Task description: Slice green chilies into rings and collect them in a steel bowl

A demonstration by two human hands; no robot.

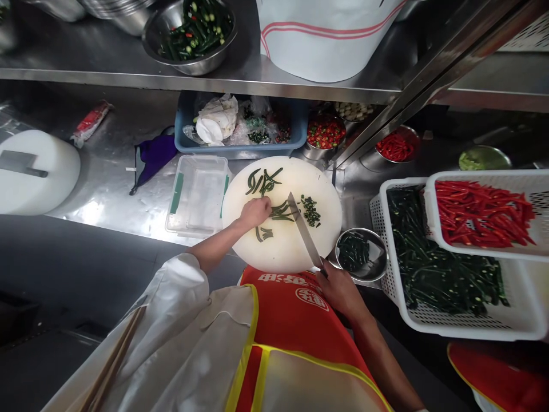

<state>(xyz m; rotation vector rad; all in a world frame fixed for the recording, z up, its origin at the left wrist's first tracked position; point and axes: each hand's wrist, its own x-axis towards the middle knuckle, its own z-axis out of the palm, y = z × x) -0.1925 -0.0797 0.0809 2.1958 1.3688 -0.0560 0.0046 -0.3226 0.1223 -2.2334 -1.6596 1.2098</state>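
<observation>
On a round white cutting board [244, 252], my left hand [256, 210] is closed over the ends of several green chili peppers [282, 210] laid side by side. My right hand [341, 286] grips the handle of a kitchen knife [305, 232], whose blade slants across the board with its tip beside the peppers. Right of the blade lies a small heap of chopped green pepper [310, 210]. More whole green chilies [262, 182] rest loose near the board's far edge, and a few shorter pieces [263, 234] lie below my left hand.
A steel bowl [383, 269] of green chilies stands close at the board's right. Beyond it are white baskets of green chilies [441, 280] and red chilies [484, 214]. A clear plastic box [196, 197] sits left, a blue tub [240, 151] behind. A steel shelf edge [214, 84] overhangs the back.
</observation>
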